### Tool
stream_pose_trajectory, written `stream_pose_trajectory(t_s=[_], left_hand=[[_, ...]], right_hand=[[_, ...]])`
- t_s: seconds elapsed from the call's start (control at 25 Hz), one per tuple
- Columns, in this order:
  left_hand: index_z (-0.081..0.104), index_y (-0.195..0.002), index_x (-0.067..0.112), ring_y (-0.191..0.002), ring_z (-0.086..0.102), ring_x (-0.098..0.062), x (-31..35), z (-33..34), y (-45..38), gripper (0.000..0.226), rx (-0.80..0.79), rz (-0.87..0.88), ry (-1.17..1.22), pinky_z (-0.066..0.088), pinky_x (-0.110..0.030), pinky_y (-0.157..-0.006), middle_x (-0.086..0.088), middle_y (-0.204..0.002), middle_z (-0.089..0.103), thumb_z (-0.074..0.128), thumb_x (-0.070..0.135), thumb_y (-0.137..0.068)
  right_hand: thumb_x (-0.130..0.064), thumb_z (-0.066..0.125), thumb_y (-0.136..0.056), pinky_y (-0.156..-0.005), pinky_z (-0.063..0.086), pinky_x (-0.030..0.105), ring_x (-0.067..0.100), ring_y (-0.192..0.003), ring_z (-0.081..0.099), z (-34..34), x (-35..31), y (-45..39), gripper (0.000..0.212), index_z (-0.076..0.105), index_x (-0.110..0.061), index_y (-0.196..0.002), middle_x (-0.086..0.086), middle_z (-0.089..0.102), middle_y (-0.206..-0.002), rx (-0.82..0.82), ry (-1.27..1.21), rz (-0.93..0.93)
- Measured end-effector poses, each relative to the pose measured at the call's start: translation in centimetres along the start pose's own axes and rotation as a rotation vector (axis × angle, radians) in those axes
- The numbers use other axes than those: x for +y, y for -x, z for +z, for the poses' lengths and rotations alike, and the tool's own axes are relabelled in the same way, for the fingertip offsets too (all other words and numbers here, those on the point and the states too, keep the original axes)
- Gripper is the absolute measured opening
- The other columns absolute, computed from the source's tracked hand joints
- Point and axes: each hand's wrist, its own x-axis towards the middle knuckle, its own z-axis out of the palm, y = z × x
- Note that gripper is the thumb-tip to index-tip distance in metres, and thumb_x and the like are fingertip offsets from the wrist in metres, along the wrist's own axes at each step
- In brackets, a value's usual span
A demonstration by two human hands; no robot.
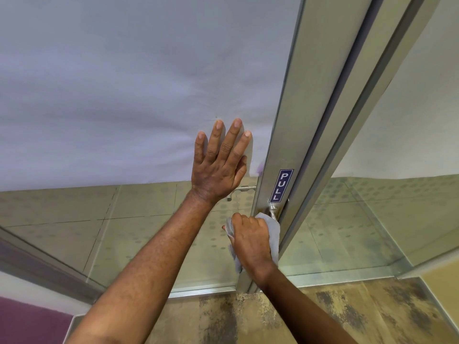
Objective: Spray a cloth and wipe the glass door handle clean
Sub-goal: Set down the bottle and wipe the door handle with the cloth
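Right hand (250,240): closest to the camera. It is curled tight around the cloth (273,234) and presses it on the door handle (273,211).
Cloth: grey and bunched up. Part of it hangs down below the fist, and part sticks out on the far side against the metal door frame (298,135).
Door handle: a small silver knob and bar just under the PULL sign (281,185). Most of it is hidden by the cloth and the fist.
Left hand (219,165): flat and open, holding nothing. Its palm and fingers (236,135) rest on the frosted glass door (124,95), a little above the handle.
Risk, smudges: the bare palm may leave marks on the glass while the handle gets clean.
Risk, door moves: a hard rub could swing the door, and the leaning hand might slip.
Risk, missed spots: the cloth is in a lump, so the back of the bar may stay dirty.
Risk, dropped cloth: the loose tail could catch on the handle and pull free.
Spray bottle: I cannot see one here.
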Motion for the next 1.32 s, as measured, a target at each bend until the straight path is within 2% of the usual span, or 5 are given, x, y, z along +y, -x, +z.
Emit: stream_pose_trajectory(t_s=[0.44, 0.64, 0.96, 1.16, 1.32], left_hand=[[0.024, -0.167, 0.02, -0.165, -0.004, -0.03, 0.0, -0.1, 0.2, 0.067, -0.021, 0.0, 0.014, -0.003, -0.053, -0.133, -0.002, -0.179, -0.003, 0.049, 0.035, -0.107], [0.028, -0.165, 0.02, -0.165, -0.003, -0.03, 0.0, -0.2, 0.1, 0.065, -0.012, -0.005, 0.02, -0.001, -0.053, -0.133, -0.001, -0.179, -0.001, 0.05, 0.034, -0.106], [0.029, -0.165, 0.02, -0.165, -0.004, -0.03, -0.1, -0.3, 0.1, 0.063, -0.02, 0.004, 0.016, -0.003, -0.053, -0.133, -0.001, -0.179, 0.002, 0.049, 0.035, -0.106], [0.029, -0.165, 0.019, -0.165, -0.004, -0.03, -0.1, -0.3, 0.1, 0.064, -0.018, 0.002, 0.009, -0.003, -0.053, -0.133, -0.002, -0.179, -0.003, 0.049, 0.035, -0.106], [0.03, -0.164, 0.019, -0.165, -0.005, -0.03, 0.0, -0.3, 0.0, 0.063, -0.009, -0.003, 0.002, -0.003, -0.053, -0.133, -0.002, -0.179, -0.003, 0.049, 0.035, -0.106]], right_hand=[[-0.073, 0.028, -0.097, -0.068, 0.045, 0.034, 0.024, -0.079, 0.067, -1.4, 0.4, -3.8, 0.064, 0.062, -0.021, -0.084, 0.003, 0.071, -0.085, -0.296, -0.142, 0.105], [-0.062, 0.041, -0.1, -0.066, 0.048, 0.034, 0.02, -0.067, 0.067, 0.0, 0.0, -1.4, 0.049, 0.066, -0.02, -0.097, 0.0, 0.073, -0.077, 0.053, -0.014, 0.04], [-0.038, 0.057, -0.096, -0.117, 0.027, 0.041, 0.026, -0.133, 0.054, 3.8, 6.5, 4.0, 0.066, 0.036, -0.023, -0.157, 0.005, 0.056, -0.146, 0.232, 0.023, -0.324], [-0.051, 0.04, -0.104, -0.123, 0.028, 0.04, 0.023, -0.146, 0.04, 3.4, 7.9, 4.0, 0.058, 0.044, -0.019, -0.152, 0.005, 0.047, -0.154, 0.185, -0.389, 0.028], [-0.063, 0.033, -0.099, -0.126, 0.028, 0.044, 0.021, -0.151, 0.036, 3.1, 4.8, 3.8, 0.07, 0.042, -0.019, -0.154, 0.004, 0.043, -0.159, 0.064, -1.274, 0.776]])
